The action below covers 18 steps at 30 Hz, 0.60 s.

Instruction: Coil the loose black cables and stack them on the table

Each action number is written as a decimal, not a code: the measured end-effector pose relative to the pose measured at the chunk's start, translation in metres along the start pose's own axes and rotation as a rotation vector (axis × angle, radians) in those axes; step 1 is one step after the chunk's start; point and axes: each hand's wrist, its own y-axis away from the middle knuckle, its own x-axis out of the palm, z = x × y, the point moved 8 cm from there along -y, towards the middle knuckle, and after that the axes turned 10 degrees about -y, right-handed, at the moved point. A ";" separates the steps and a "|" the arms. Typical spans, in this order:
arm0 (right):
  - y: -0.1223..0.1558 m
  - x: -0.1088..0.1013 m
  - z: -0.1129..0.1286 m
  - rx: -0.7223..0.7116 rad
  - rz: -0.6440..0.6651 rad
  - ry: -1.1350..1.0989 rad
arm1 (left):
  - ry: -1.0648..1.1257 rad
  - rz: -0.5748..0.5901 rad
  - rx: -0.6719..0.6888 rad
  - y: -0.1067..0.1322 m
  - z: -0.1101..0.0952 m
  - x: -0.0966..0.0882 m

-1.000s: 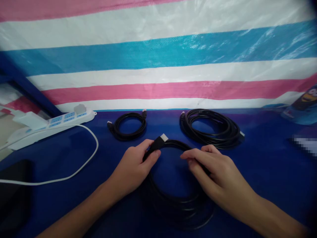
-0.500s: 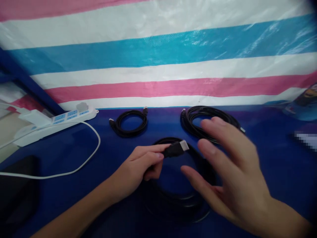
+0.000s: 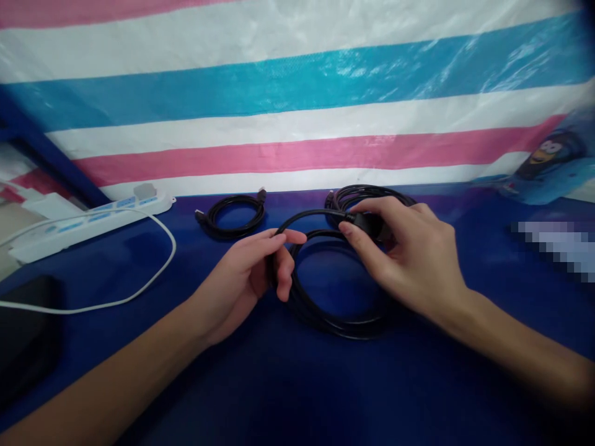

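A thick black HDMI cable [image 3: 320, 316] lies in a wide coil on the blue tabletop. My right hand [image 3: 413, 254] pinches the black plug [image 3: 365, 224] at one end of it; the metal tip is hidden behind the fingers. From the plug the cable arcs left to my left hand [image 3: 251, 266], whose thumb and fingers close around the strand at the coil's left side. Behind my left hand lies a smaller black coiled cable [image 3: 210, 222] with both plugs showing. Another black coil [image 3: 372, 191] sits behind my right hand, which partly covers it.
A white power strip [image 3: 93, 229] with a white cord [image 3: 173, 254] stands at the left. A dark case [image 3: 32, 334] is at the left edge. At the right are a bluish plastic packet [image 3: 553, 161] and a blurred-out item [image 3: 558, 241]. A striped sheet [image 3: 297, 80] hangs behind.
My right hand was open and has closed on the plug, which my left hand held before. The left hand has shifted its grip to the cable. The view has turned slightly right.
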 end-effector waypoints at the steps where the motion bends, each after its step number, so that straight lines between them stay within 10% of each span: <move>1: -0.001 0.001 -0.006 0.080 0.009 -0.030 | 0.021 -0.015 0.005 0.000 0.000 -0.001; 10: 0.024 0.058 0.001 0.650 0.593 -0.959 | -0.081 0.035 -0.096 0.007 0.003 0.000; 18: 0.024 0.057 -0.008 1.011 0.127 -1.454 | 0.134 0.069 -0.044 0.005 0.005 0.009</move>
